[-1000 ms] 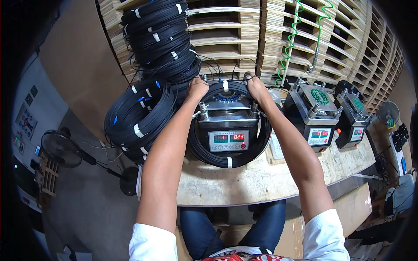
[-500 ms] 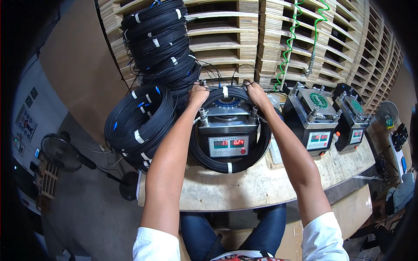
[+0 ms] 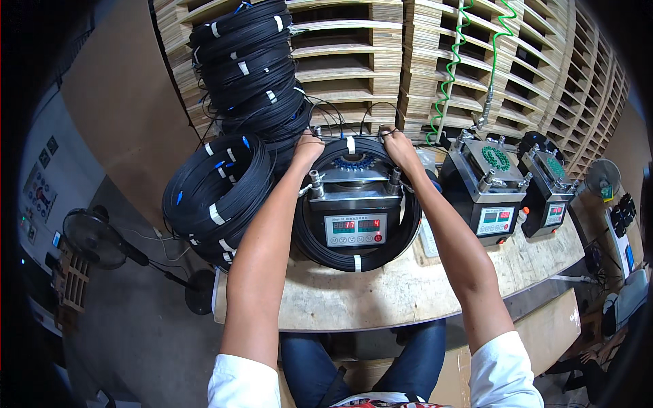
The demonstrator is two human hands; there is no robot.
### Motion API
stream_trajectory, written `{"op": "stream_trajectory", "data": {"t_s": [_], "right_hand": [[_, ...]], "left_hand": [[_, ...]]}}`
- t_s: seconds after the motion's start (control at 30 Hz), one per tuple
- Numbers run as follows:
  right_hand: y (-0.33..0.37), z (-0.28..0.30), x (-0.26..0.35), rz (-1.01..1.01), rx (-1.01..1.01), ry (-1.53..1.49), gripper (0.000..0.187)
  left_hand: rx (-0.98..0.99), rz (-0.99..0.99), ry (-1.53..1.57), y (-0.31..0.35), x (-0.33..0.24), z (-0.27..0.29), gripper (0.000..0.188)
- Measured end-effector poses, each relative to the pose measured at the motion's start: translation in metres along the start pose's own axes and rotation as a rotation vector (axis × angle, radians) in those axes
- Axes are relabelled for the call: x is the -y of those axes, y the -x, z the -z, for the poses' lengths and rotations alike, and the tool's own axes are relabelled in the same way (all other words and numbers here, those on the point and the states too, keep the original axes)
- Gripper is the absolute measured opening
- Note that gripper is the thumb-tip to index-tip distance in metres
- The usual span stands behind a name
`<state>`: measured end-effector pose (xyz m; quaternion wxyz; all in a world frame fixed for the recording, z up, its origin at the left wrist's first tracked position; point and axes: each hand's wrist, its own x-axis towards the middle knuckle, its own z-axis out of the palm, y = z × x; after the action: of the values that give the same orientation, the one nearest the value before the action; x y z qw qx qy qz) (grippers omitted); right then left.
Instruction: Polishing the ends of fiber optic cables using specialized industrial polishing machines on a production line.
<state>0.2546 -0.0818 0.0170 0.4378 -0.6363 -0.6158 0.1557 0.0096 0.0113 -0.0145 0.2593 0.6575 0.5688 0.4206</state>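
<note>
A: Both hands at the far rim of the winding machine [image 3: 355, 211]!
B: Yes, left hand [image 3: 307, 148] and right hand [image 3: 400, 148], fingers curled onto the black cable coil [image 3: 360, 253] circling it.

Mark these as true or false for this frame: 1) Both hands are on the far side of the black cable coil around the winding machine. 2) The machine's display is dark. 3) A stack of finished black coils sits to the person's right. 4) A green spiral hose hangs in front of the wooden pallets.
1) True: the left hand and right hand both grip the far side of the black cable coil around the winding machine.
2) False: its display shows lit red digits.
3) False: the stacked black coils sit to the left.
4) True: the green spiral hose hangs before the wooden pallets.
</note>
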Motion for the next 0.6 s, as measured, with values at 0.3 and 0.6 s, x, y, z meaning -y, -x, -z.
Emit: {"op": "stream_trajectory", "data": {"t_s": [0.3,0.6], "right_hand": [[-0.002,-0.005,0.001,-0.005,0.005,0.015,0.044],[-0.004,-0.005,-0.006,0.022,0.002,-0.042,0.047]], "left_hand": [[-0.029,0.035,-0.111,0.0,-0.006,0.009,0.038],[-0.11,0.0,-0.031,0.008,-0.011,0.008,0.033]]}}
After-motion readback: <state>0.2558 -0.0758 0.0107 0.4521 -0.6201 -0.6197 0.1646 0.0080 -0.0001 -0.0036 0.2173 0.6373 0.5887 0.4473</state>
